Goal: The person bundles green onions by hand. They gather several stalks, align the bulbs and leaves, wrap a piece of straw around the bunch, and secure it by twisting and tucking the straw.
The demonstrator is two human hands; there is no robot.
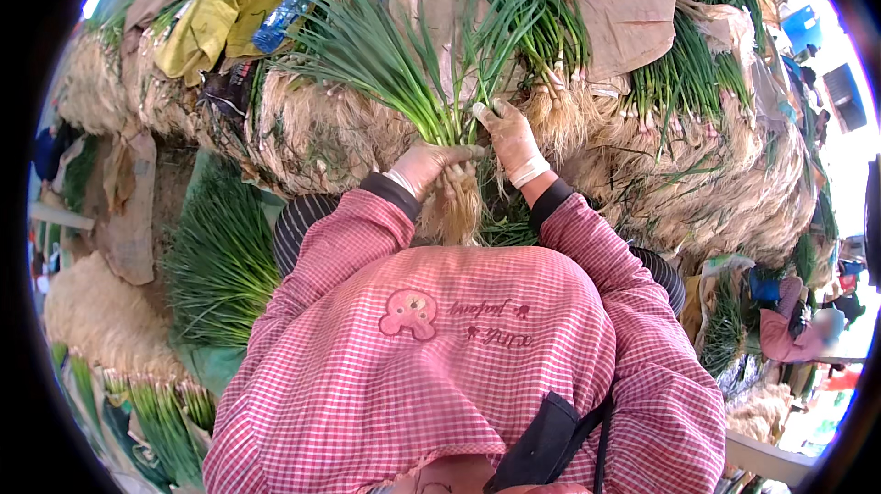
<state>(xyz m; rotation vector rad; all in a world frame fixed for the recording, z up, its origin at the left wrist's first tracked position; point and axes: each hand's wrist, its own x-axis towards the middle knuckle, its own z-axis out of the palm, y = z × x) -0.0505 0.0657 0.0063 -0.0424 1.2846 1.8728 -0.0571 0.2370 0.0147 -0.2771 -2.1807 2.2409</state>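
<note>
My left hand (435,162), in a thin pale glove, is wrapped around a bunch of leafy allium plants (420,105). It grips them low on the stems. Their green leaves fan up and to the left, and the pale stringy roots (460,208) hang below my fist. To its right, my gloved right hand (508,135) pinches a green stalk (484,89) at the bunch's right side between thumb and fingers. Just beyond that hand lies another bundle of rooted allium plants (557,60), its roots towards me.
A long heap of allium plants, roots outward (716,184), runs across in front. On it lie brown cloth pieces (612,5), a yellow sack (206,33) and a plastic bottle (282,19). More greens (220,260) stand at my left. Another person (798,329) is at the far right.
</note>
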